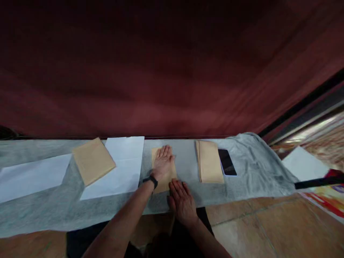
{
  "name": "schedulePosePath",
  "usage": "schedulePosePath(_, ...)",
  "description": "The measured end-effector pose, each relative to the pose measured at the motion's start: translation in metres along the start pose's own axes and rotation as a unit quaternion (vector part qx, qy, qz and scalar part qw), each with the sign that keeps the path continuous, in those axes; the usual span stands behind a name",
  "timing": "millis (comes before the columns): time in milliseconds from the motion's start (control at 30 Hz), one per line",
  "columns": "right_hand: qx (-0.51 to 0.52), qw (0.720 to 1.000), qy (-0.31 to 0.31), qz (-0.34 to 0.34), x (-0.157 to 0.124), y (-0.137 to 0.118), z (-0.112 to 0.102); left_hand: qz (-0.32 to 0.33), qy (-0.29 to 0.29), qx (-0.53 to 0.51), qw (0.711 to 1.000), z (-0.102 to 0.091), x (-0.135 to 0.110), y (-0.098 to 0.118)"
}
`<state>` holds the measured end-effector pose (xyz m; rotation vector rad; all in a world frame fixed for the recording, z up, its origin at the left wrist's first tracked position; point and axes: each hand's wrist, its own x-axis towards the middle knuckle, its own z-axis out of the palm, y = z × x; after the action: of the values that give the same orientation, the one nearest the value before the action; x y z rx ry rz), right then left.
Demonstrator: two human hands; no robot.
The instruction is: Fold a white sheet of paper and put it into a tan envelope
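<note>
A tan envelope lies flat on the grey cloth in front of me. My left hand, with a black wristband, rests palm down on it, fingers stretched out. My right hand lies flat at the envelope's near right corner, fingers extended, partly on the cloth. Neither hand grips anything.
A stack of tan envelopes lies to the right with a dark phone beside it. To the left, another tan envelope sits on white paper sheets; one more white sheet lies at far left. A dark red curtain hangs behind.
</note>
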<state>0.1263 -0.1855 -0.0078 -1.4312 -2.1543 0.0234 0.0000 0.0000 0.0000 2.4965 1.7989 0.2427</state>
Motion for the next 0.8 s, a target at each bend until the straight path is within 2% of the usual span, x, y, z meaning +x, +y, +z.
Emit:
schedulePosePath(133,-0.009,1.0,-0.007,0.0,0.0,-0.001,0.001,0.033,0.001,-0.01,0.999,0.005,-0.001,-0.002)
schedulePosePath(233,-0.018,1.0,-0.007,0.0,-0.001,-0.001,0.002,0.065,0.012,-0.017,0.998,0.01,-0.011,-0.002)
schedulePosePath(500,0.013,1.0,0.013,0.009,-0.004,0.002,0.006,0.114,0.039,-0.024,0.992,0.017,-0.06,0.008)
schedulePosePath(800,0.11,0.992,0.064,0.019,-0.008,0.012,0.012,0.174,0.032,-0.029,0.984,0.006,-0.123,0.012)
